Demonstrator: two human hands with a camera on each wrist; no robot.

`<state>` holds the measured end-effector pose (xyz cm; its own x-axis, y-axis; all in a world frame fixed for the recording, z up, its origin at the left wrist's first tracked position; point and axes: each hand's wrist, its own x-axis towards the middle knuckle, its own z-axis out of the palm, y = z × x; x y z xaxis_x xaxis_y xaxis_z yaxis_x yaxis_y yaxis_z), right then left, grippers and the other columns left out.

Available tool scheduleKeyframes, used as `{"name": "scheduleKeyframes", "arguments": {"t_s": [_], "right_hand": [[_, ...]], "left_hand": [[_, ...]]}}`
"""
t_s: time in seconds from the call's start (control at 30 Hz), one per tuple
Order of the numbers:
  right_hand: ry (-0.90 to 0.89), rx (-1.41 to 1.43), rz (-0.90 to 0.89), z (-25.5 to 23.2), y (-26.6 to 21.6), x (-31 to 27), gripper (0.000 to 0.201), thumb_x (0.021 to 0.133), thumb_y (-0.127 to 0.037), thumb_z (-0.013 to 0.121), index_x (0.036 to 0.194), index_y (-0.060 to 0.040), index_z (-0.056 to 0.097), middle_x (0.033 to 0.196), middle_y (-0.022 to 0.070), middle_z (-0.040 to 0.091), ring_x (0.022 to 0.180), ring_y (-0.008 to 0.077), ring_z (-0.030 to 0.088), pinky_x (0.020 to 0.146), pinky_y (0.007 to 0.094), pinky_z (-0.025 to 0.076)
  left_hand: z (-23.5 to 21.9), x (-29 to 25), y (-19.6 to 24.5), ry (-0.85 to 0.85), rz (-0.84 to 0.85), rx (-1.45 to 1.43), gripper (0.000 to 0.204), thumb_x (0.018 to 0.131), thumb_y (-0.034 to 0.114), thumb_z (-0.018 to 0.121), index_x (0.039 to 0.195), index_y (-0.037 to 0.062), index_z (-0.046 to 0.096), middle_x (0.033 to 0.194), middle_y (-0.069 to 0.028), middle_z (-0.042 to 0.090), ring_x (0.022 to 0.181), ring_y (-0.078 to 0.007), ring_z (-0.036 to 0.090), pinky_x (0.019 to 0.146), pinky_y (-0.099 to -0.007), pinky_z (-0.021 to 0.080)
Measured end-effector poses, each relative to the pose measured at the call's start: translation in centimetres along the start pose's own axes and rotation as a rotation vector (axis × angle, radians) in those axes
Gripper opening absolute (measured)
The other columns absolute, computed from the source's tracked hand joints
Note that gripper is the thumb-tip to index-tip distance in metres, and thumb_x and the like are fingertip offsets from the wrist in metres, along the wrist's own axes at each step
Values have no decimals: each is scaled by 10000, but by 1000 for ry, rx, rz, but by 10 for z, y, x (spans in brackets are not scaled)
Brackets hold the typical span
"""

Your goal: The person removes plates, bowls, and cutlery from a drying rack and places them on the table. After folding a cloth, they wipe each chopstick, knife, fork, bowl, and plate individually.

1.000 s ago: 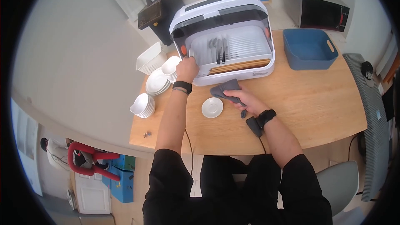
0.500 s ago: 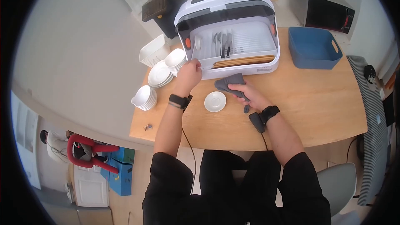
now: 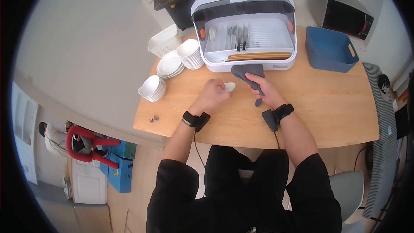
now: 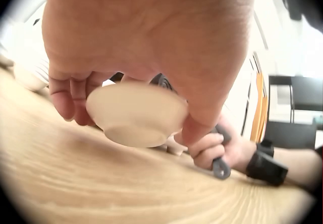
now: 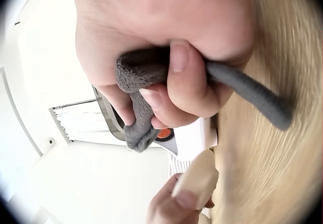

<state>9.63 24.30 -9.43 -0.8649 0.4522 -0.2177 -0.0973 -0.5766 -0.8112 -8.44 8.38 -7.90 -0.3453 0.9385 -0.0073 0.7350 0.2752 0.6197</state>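
Observation:
My left hand (image 3: 210, 96) pinches a small white saucer (image 3: 230, 87) low over the wooden table. In the left wrist view the saucer (image 4: 136, 113) is seen from its side, thumb at one edge and fingers at the other, its foot facing down. A folded grey cloth (image 3: 246, 70) is gripped by my right hand (image 3: 268, 91), just in front of the dish cabinet (image 3: 254, 66); a loop of the cloth (image 5: 252, 93) hangs from the curled fingers. Another small white dish (image 3: 212, 34) stands at the left inside the cabinet.
Spoons and knives (image 3: 239, 39) and chopsticks (image 3: 258, 56) lie in the raised-lid cabinet. To the left are stacked bowls (image 3: 189, 54), plates (image 3: 170, 64), more bowls (image 3: 152, 88) and a white basket (image 3: 165, 41). A blue bin (image 3: 330, 51) stands right. Cables hang from both wrists.
My left hand has moved from the cabinet's left front back toward me and picked up the saucer from the table. The right hand still holds the cloth, and the head view has shifted.

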Motion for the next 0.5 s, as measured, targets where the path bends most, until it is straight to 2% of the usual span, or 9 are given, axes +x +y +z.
{"name": "scheduleKeyframes", "arguments": {"t_s": [0.03, 0.07, 0.13, 0.27, 0.33, 0.47, 0.5], "right_hand": [[0, -2, -11, 1, -2, -1, 317, 831, -273, 748, 966, -88, 529, 715, 14, 525, 449, 43, 399, 364, 206, 233], [-15, 45, -60, 3, -5, -4, 295, 839, -269, 743, 942, -87, 535, 703, 13, 528, 447, 48, 409, 370, 211, 244], [-30, 84, -115, 6, -7, -8, 275, 847, -266, 738, 917, -86, 542, 692, 12, 532, 446, 54, 418, 376, 215, 254], [39, 87, -251, 9, -4, -10, 257, 864, -265, 721, 927, -72, 564, 675, 3, 538, 441, 56, 431, 375, 217, 260], [44, 29, -298, 9, -6, -10, 263, 875, -254, 713, 980, -55, 577, 677, -3, 546, 437, 54, 431, 368, 227, 274], [201, -54, -382, 12, -2, -5, 265, 877, -224, 711, 1022, -40, 587, 705, -3, 561, 458, 41, 428, 385, 217, 293], [258, -135, -437, 13, -2, -4, 291, 877, -202, 709, 1068, -21, 586, 748, 11, 587, 522, 53, 479, 443, 218, 358]], "left_hand": [[-6, 6, 1, -74, -211, -268, 380, 853, 315, 640, 1123, 68, 539, 1068, -60, 558, 933, -209, 536, 763, -313, 446], [-9, 7, 2, -71, -203, -265, 380, 853, 315, 640, 1123, 68, 539, 1068, -60, 558, 933, -209, 536, 763, -313, 446], [-12, 7, 15, 8, -130, -1024, 433, 895, 338, 538, 1248, 92, 497, 1035, 3, 538, 872, -137, 498, 711, -266, 402], [5, 25, 37, -83, -18, -1084, 506, 915, 361, 486, 1337, 87, 432, 1060, -10, 551, 911, -138, 519, 736, -283, 415], [14, 29, 57, -10, 107, -824, 447, 920, 350, 475, 1273, 77, 479, 1149, -42, 522, 1060, -122, 478, 850, -307, 400], [34, 45, 47, -12, 103, -932, 431, 975, 373, 413, 1278, 73, 480, 1148, -69, 571, 1082, -156, 538, 875, -291, 424], [36, 47, 43, -41, 89, -988, 458, 996, 409, 370, 1273, 63, 485, 1116, -82, 596, 1036, -173, 574, 861, -292, 445]]}}
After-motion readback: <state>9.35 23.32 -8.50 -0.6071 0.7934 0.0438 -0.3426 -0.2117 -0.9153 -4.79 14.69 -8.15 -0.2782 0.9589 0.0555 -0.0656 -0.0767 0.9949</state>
